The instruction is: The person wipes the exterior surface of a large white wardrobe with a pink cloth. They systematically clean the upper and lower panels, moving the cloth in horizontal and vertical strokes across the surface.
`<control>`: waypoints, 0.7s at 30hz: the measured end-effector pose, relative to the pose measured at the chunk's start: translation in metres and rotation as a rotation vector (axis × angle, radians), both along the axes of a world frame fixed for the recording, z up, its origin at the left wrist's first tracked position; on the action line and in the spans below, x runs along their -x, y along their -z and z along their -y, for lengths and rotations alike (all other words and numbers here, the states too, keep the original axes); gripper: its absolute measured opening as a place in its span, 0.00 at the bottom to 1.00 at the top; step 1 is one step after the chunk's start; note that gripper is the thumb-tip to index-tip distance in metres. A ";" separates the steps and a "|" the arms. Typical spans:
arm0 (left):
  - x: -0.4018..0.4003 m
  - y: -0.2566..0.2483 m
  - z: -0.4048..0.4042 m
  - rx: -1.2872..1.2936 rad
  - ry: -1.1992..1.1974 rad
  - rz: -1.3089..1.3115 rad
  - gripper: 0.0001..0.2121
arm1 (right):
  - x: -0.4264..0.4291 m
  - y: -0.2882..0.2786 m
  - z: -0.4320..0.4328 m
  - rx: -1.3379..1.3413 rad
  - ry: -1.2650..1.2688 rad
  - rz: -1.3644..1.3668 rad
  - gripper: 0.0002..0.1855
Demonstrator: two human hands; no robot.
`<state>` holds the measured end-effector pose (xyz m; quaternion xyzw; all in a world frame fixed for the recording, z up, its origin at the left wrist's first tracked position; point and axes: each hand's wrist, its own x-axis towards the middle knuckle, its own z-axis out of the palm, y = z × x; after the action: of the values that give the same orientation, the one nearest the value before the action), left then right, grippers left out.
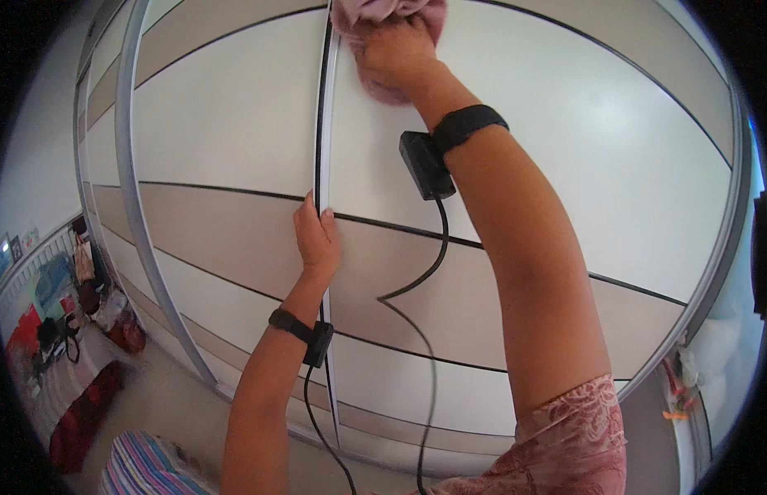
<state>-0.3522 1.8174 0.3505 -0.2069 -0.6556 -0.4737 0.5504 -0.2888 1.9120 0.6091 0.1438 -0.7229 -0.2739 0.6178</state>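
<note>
High on a wardrobe's sliding door panel (569,167), my right hand (399,52) presses a crumpled pink cloth (386,9) against the white surface, close to the door's vertical edge. The cloth runs out of the top of the picture. Lower down, my left hand (317,238) grips the upright metal edge profile (325,154) where two doors meet, with the thumb on one side and fingers on the other. Each forearm wears a black strap with a small black box, the right box (427,164) and the left box (318,344), and a cable hangs from each.
To the left, a bed (43,365) carries a pile of clothes and bags, with a dark red cloth (86,414) at its near edge. A striped fabric (145,464) shows at the bottom left. White bags (717,352) stand beyond the wardrobe's right side.
</note>
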 end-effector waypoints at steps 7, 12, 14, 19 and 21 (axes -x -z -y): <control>0.023 0.015 0.003 -0.039 0.007 0.106 0.18 | 0.019 0.137 -0.002 0.090 -0.465 0.098 0.12; 0.040 0.016 0.006 -0.228 0.431 -0.098 0.19 | -0.015 0.208 -0.034 0.091 -0.378 0.516 0.15; 0.038 0.016 0.006 -0.282 0.386 -0.013 0.19 | -0.039 0.213 -0.063 0.073 -0.364 0.365 0.16; 0.028 0.014 0.012 0.031 -0.140 -0.041 0.20 | -0.116 0.218 -0.180 0.158 -0.332 0.171 0.24; 0.029 0.014 0.014 0.014 -0.091 -0.008 0.20 | -0.146 0.219 -0.227 0.080 -0.224 -0.016 0.25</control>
<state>-0.3812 1.8033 0.3368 -0.1827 -0.6655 -0.4428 0.5724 -0.1426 2.1393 0.3902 0.1968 -0.7076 -0.1754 0.6556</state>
